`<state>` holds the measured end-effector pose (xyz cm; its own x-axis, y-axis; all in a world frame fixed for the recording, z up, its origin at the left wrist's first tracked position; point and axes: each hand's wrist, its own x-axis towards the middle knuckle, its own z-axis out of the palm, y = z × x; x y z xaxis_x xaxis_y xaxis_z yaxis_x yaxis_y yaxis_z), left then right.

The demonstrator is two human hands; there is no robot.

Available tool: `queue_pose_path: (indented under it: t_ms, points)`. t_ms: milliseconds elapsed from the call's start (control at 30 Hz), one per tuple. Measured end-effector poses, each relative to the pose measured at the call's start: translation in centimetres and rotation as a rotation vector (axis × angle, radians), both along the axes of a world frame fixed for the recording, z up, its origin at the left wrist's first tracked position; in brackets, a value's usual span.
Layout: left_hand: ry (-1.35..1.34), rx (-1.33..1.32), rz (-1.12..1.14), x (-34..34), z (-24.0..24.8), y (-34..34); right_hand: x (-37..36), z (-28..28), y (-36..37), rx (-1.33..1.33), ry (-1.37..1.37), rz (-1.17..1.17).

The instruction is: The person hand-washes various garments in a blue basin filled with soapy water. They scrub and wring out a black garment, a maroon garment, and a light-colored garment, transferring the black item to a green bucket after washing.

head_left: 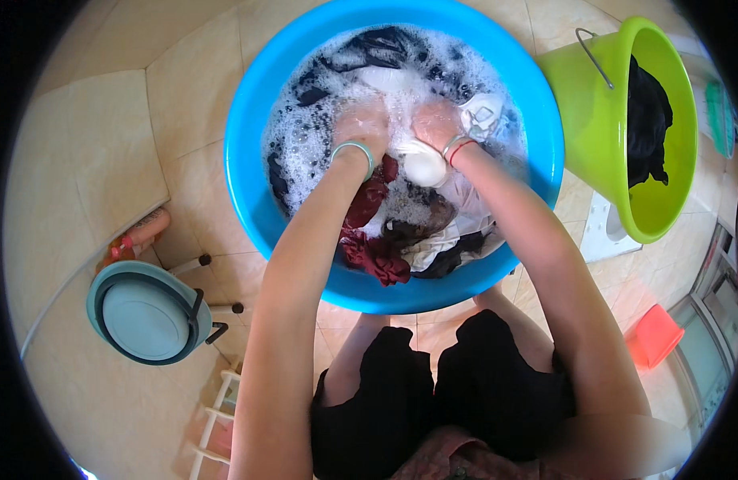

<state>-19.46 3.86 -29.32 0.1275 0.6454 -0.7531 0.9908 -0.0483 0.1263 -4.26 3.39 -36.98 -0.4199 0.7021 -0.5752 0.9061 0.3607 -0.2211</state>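
Observation:
A big round blue basin [239, 160] holds soapy water and wet clothes. Both forearms reach into it. My left hand [362, 122], with a pale bangle at its wrist, is sunk in the suds, and its fingers are hidden. To its right, my right hand [435, 122] is also partly under foam, a bangle and a red cord at the wrist; its fingers do not show either. White cloth [423, 166] bulges up beside the right wrist. Dark red cloth [377, 258] lies near the left wrist and the near rim. Dark cloth [375, 46] floats at the far side.
A lime-green bucket [581, 100] with black cloth [647, 120] inside stands at the right, tilted in view. At the left is a grey-green basin [145, 310]. A coral-red container [654, 336] and a white rack [213, 424] stand on the tiled floor.

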Motion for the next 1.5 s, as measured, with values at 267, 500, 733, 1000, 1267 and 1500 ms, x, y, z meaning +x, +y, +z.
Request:
queue_pose_path:
  t_ms: [267, 500, 733, 1000, 1267, 1500]
  points:
    - [-0.238, 0.227, 0.165, -5.7, -12.4, -2.8, 0.5, -5.3, -0.9, 0.463, 0.145, 0.120]
    - [-1.023, 0.592, 0.501, -1.4, -0.4, -2.5, 2.0, 6.1, -1.5, 0.148, 1.167, -0.770]
    - [-1.531, 0.185, 0.760, 0.0, 6.5, -0.8, 2.9, 18.0, -3.7, -0.137, 1.561, -0.913]
    - [-1.808, 0.499, 0.598, 3.1, 12.4, -4.2, 1.5, 27.2, -2.9, -0.222, 1.908, -1.333]
    - [-1.810, -0.275, 1.395, 4.1, 12.6, -6.1, 2.7, 25.3, -3.6, -0.379, 1.523, -0.833]
    - [-2.071, -0.792, 1.498, 2.5, 9.2, -8.2, 6.5, 20.4, -0.9, 0.092, 1.218, -0.678]
